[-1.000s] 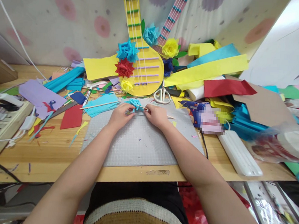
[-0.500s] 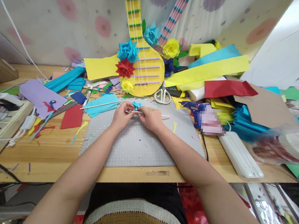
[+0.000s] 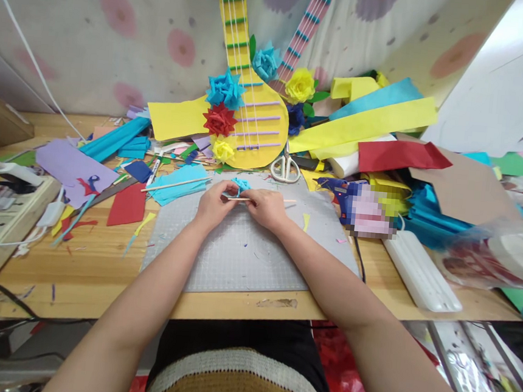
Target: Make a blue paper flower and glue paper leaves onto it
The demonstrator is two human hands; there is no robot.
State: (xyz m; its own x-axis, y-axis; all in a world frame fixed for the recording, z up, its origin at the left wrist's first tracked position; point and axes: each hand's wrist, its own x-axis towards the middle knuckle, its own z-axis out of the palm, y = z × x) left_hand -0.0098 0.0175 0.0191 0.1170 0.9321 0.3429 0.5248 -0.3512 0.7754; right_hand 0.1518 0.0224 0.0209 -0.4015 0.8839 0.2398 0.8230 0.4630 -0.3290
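Over the grey cutting mat [image 3: 242,261], my two hands are close together. My left hand [image 3: 215,204] pinches a small piece of crumpled blue crepe paper [image 3: 241,184] between thumb and fingers. My right hand [image 3: 266,208] is closed on a thin wooden stick [image 3: 238,199], whose one end lies against the blue paper and whose other end juts out to the right. Some fingertips are hidden behind the paper. Left of my hands, another thin stick [image 3: 177,184] rests across flat blue crepe paper sheets [image 3: 174,194].
A yellow paper guitar [image 3: 263,123] with paper flowers leans at the back. White-handled scissors [image 3: 285,169] lie before it. To the right are a blue glue gun [image 3: 341,197], a white power strip [image 3: 422,271] and crepe paper rolls; at left, a socket strip [image 3: 6,216] and paper scraps.
The stick between my hands has shifted slightly and shows more plainly beneath the blue paper. Both hands stay in nearly the same place.
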